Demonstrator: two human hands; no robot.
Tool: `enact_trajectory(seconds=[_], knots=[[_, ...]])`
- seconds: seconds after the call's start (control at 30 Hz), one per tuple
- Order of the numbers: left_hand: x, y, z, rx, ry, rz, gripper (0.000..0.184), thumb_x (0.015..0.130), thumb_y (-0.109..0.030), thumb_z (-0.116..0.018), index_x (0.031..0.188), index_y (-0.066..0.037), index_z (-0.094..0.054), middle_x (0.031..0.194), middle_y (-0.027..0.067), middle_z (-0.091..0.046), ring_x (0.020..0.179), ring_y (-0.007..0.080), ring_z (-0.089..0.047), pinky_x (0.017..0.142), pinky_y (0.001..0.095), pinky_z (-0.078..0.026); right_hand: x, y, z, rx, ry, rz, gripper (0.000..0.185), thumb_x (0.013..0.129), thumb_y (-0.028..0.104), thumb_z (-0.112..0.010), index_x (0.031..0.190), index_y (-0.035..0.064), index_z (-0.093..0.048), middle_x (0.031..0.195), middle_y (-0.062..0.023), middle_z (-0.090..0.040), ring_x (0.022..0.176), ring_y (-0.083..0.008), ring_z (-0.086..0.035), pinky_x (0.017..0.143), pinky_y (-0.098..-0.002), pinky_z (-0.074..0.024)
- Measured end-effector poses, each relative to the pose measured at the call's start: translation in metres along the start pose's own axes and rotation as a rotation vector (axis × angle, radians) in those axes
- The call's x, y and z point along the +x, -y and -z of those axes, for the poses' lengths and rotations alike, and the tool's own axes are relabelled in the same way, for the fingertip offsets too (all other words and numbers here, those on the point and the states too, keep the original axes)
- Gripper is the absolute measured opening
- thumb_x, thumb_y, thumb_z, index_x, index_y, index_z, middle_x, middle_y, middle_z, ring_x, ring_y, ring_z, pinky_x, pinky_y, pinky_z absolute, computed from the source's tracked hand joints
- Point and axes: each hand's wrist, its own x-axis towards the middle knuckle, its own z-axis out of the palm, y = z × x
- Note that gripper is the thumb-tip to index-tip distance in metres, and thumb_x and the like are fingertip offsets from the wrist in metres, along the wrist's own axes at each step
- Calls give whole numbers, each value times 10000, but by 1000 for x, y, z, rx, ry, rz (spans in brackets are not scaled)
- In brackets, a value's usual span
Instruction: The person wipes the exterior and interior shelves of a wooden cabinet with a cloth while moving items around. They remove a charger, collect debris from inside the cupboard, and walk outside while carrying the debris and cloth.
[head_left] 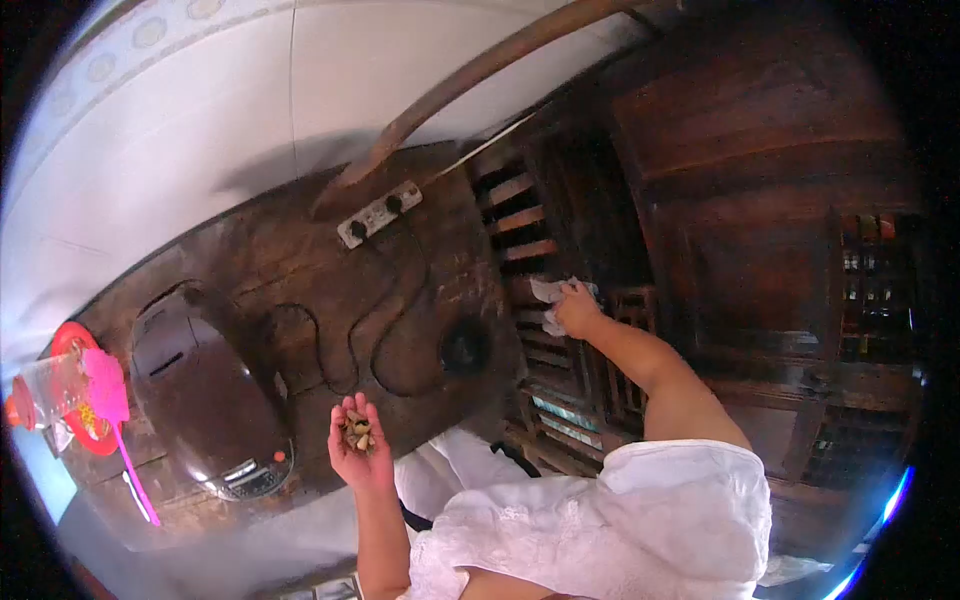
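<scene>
My left hand [362, 445] is cupped palm up near the front edge of the dark wooden surface [300, 250], holding several small brown and tan pieces [357, 431]. What the pieces are is too small to tell. Over to the right, my right hand [576, 309] is closed on a pale crumpled cloth [550, 291], which touches the slats of the dark wooden cabinet [590, 365].
A dark brown appliance [200, 385] stands on the left. Beside it are a pink brush [105, 385], a red plate [72, 340] and a clear container [52, 390]. Black cords run from a power strip [380, 214]. A round black object [465, 345] lies near the cabinet.
</scene>
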Motion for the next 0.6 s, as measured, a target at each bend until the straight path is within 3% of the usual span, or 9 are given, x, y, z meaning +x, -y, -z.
enact_trajectory(seconds=[0.03, 0.1, 0.13, 0.23, 0.33, 0.5, 0.57, 0.6], knots=[[-8, 0, -2, 14, -20, -3, 231, 870, -170, -419, 1007, -27, -539, 1114, 118, -538, 1126, 283, -452, 954, 397, -388, -12, 5, 8, 13, 8, 19, 221, 757, 186, -581, 962, 135, -645, 1050, -64, -578, 1118, -250, -412, 936, -474, -284], [-9, 3, -7, 57, 52, 5, 230, 870, -171, -416, 1004, -28, -537, 1112, 119, -538, 1126, 283, -452, 959, 396, -384, -12, 3, 27, 286, 494, -70, 243, 746, 217, -590, 967, 130, -641, 1031, -73, -580, 1071, -247, -442, 887, -471, -333], [-8, 3, -8, 68, 54, 6, 230, 870, -171, -416, 1004, -28, -537, 1112, 119, -538, 1126, 283, -452, 959, 396, -384, -3, -4, 18, 351, 473, -77, 301, 700, 248, -624, 972, 118, -633, 1009, -74, -583, 1031, -265, -463, 847, -461, -365], [-11, 13, -4, 100, 48, 42, 226, 866, -172, -423, 999, -26, -533, 1108, 120, -539, 1118, 281, -461, 953, 394, -397, -23, -30, 48, 511, -202, -180, 257, 652, 132, -577, 894, 167, -654, 1003, -79, -566, 948, -307, -474, 811, -436, -360], [-14, 24, -3, 119, 9, 88, 234, 866, -170, -423, 1001, -24, -546, 1100, 122, -545, 1120, 282, -461, 948, 395, -400, -25, -23, 50, 770, -710, -395, 395, 690, 27, -538, 1048, 182, -601, 1188, -91, -489, 1037, -329, -404, 876, -461, -319], [-10, 37, -9, 165, 19, 135, 240, 868, -164, -419, 1001, -22, -559, 1097, 124, -550, 1122, 285, -459, 948, 403, -394, 34, -82, 67, 858, -993, -745, 574, 701, 46, -579, 1226, 234, -446, 1321, -87, -374, 1177, -435, -286, 949, -543, -253], [-12, 39, -12, 172, 26, 145, 223, 872, -135, -415, 1015, -4, -526, 1112, 133, -530, 1137, 290, -444, 955, 405, -391, 73, -100, 63, 828, -920, -781, 577, 745, 85, -550, 1284, 191, -374, 1307, -105, -385, 1167, -415, -316, 945, -542, -262], [-14, 39, -10, 195, 15, 151, 223, 872, -135, -415, 1015, -4, -526, 1112, 133, -530, 1137, 290, -444, 955, 405, -391, 87, -97, 59, 991, -764, -802, 570, 767, 109, -530, 1302, 148, -336, 1296, -133, -389, 1166, -404, -327, 942, -543, -266]])
